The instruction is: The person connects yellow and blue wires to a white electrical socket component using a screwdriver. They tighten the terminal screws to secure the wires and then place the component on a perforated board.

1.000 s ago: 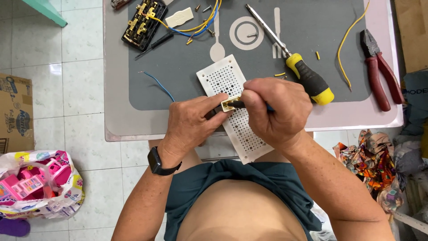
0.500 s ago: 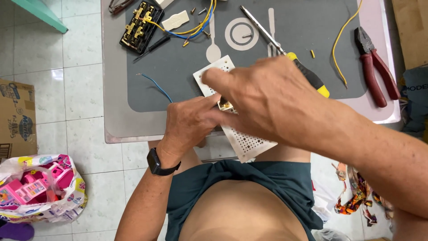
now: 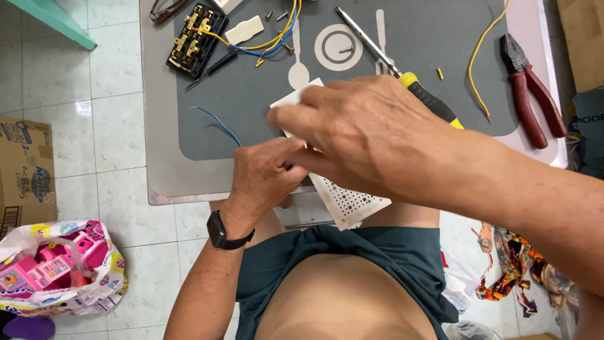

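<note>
The white perforated plate (image 3: 343, 198) lay at the near edge of the table (image 3: 157, 126), mostly hidden; only its top corner and its dotted lower end, hanging past the edge, showed. The left hand (image 3: 264, 173) was closed on its left side, fingers curled around it. The right hand (image 3: 365, 135) lay across the plate, fingers stretched toward its upper corner; whether it gripped anything could not be told, as its palm faced away. Its wrist covered part of the yellow-handled screwdriver (image 3: 402, 72) on the grey mat (image 3: 251, 107). A blue wire (image 3: 217, 123) lay just left of the hands, red pliers (image 3: 531, 94) well to the right, a black terminal block (image 3: 195, 38) far left. On the floor stood a brown cardboard box (image 3: 25, 176) and a bag of pink packages (image 3: 56, 267).
</note>
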